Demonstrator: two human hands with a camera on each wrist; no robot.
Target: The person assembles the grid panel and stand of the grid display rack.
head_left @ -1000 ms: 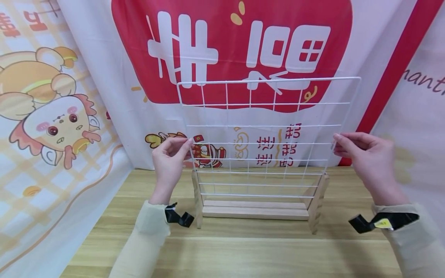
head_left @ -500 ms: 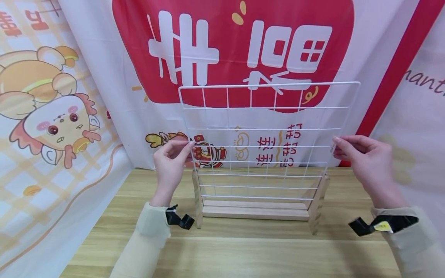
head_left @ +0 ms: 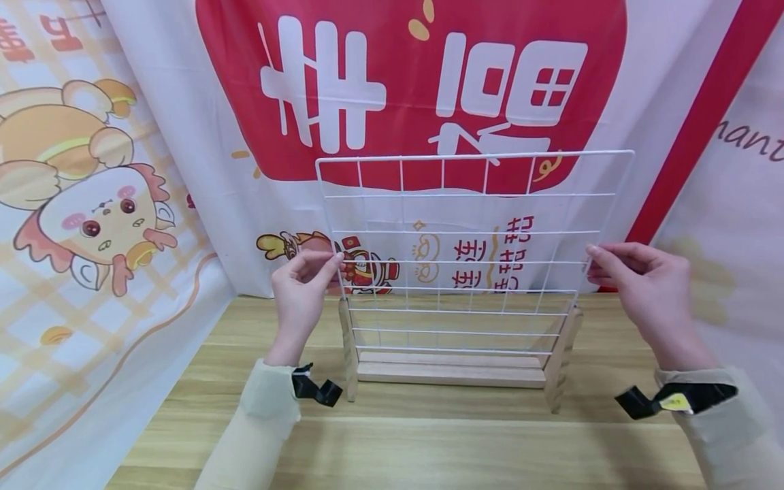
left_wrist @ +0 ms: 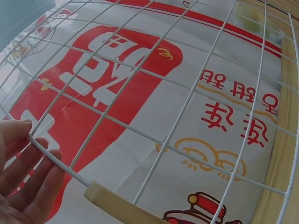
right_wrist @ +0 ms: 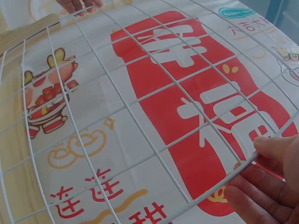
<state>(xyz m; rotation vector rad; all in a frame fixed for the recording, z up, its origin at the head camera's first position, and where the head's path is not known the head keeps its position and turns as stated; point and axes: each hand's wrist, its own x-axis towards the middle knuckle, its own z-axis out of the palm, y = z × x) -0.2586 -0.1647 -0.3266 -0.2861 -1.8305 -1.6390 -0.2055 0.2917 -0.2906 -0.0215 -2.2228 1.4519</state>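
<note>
A white wire grid panel point(head_left: 443, 158) stands upright between the two side posts of a wooden stand point(head_left: 450, 373). My left hand point(head_left: 300, 289) pinches the panel's left edge wire between thumb and fingers, a little above the left post point(head_left: 348, 350). On the opposite side, my right hand point(head_left: 652, 292) pinches the right edge wire above the right post point(head_left: 562, 361). The left wrist view shows the left fingers point(left_wrist: 39, 175) behind the wire, close to the post's top. In the right wrist view the thumb point(right_wrist: 271, 148) presses on the edge wire.
The stand rests on a wood-grain table point(head_left: 465, 449). Behind it hangs a white cloth with a large red printed patch point(head_left: 404, 82). A cartoon-printed cloth point(head_left: 98, 204) covers the left side, and another pale cloth point(head_left: 729, 224) hangs at the right.
The wire grid panel has moved down slightly between the posts, its top wire now lower. Both hands have gone down a little with it, keeping their pinch on the edges.
</note>
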